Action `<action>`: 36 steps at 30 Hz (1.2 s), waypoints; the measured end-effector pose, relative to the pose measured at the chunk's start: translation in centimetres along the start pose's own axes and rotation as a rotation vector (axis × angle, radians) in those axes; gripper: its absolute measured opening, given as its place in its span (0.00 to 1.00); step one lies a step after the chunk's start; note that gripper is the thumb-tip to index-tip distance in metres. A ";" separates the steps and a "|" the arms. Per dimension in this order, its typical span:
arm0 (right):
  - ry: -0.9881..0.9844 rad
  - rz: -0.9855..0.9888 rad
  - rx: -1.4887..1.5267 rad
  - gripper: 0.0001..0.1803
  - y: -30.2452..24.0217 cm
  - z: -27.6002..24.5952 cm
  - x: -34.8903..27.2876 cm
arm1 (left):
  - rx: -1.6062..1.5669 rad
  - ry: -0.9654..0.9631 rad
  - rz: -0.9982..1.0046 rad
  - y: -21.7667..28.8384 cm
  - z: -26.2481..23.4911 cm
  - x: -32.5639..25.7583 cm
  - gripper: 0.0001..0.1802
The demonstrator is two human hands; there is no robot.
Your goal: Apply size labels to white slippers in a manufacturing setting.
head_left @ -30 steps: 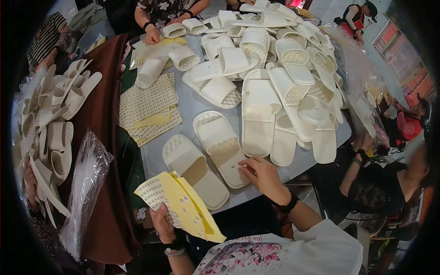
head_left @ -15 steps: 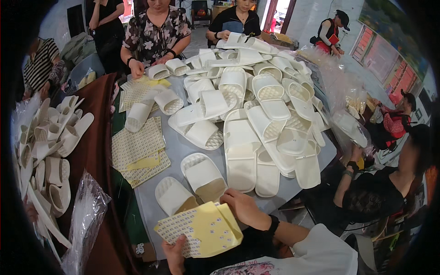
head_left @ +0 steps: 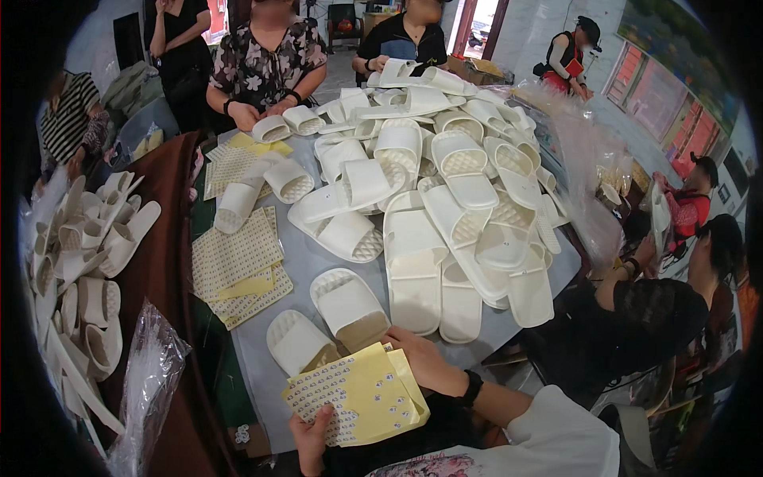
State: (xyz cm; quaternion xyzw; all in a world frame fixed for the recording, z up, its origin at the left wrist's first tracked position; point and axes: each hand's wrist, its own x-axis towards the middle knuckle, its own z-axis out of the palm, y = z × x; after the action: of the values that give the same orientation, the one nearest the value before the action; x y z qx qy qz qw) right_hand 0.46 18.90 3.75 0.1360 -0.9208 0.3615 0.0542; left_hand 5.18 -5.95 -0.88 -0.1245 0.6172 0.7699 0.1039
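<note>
Yellow sheets (head_left: 350,401) are seen low in the middle of the head view, held up over the near edge of the table (head_left: 262,389). They are pinched by the left hand (head_left: 311,433), with its thumb on top. The fingers of the right hand (head_left: 421,362) are bent at the top right corner of the sheets; whether anything is pinched by them cannot be told, as the tips are hidden.

A second ago, the heel of the right near slipper (head_left: 350,306) was being touched by the right hand. Now that hand has been brought to the sheets, and the sheets have been lifted over the heels. So a number that was seen on that heel is now covered, and the work there cannot be checked. The front of the left near slipper (head_left: 300,342) can be seen just beside it.

Most of the table is filled by a big pile (head_left: 409,226) of white slippers, so little room is left. More sheets (head_left: 238,250) are laid on the left side. Past them, more slippers (head_left: 95,298) are heaped by a brown cloth (head_left: 163,274) and a clear bag (head_left: 151,381). Across the table, a co-worker's hands (head_left: 246,117) are held near two slippers.
</note>
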 end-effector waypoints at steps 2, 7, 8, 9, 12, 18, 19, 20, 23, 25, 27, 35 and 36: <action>-0.017 0.014 -0.007 0.10 0.2 0.0 0.0 | 0.004 0.010 -0.028 -0.2 -0.2 0.1 0.13; 0.019 -0.022 0.011 0.11 0.3 0.0 -0.1 | 0.016 -0.011 -0.059 0.6 0.3 -0.7 0.10; 0.031 -0.045 0.028 0.11 0.4 0.1 -0.1 | -0.007 0.007 -0.050 0.6 0.5 -0.6 0.10; 0.025 -0.022 0.025 0.12 0.4 0.3 -0.3 | -0.030 0.030 -0.045 0.4 0.6 -0.5 0.10; 0.020 -0.052 0.034 0.12 0.2 -0.1 -0.2 | -0.052 0.002 -0.032 -0.7 -0.2 0.0 0.09; 0.008 -0.021 0.008 0.12 0.5 0.0 -0.3 | -0.024 -0.054 -0.006 -1.2 -1.1 0.1 0.11; 0.006 -0.004 0.006 0.12 0.4 0.0 -0.2 | -0.059 -0.018 -0.005 -1.8 -1.2 0.5 0.13; 0.002 0.011 0.004 0.12 0.1 -0.1 0.0 | -0.095 0.019 -0.003 -2.1 -1.2 0.5 0.15; 0.045 0.039 -0.020 0.12 0.5 1.0 0.1 | -0.126 0.143 0.078 0.1 0.5 -0.5 0.14; -0.133 0.366 -0.016 0.11 -1.4 -0.1 0.9 | 0.023 0.065 0.066 -0.4 -0.1 -0.1 0.15; -0.041 0.159 0.049 0.10 -0.3 0.2 0.2 | 0.079 0.039 0.059 -0.5 0.0 -0.1 0.15; -0.048 0.125 -0.088 0.12 -0.3 0.2 0.4 | 0.014 0.023 0.023 -0.3 0.2 -0.4 0.11; -0.066 0.122 -0.079 0.12 -0.3 0.1 0.6 | 0.008 0.023 0.015 -0.3 0.2 -0.3 0.11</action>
State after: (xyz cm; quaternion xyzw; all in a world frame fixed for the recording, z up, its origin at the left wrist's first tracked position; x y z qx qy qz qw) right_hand -0.06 18.50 4.00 0.0890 -0.9422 0.3230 0.0071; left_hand 5.56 -5.68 -1.03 -0.1283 0.6224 0.7667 0.0915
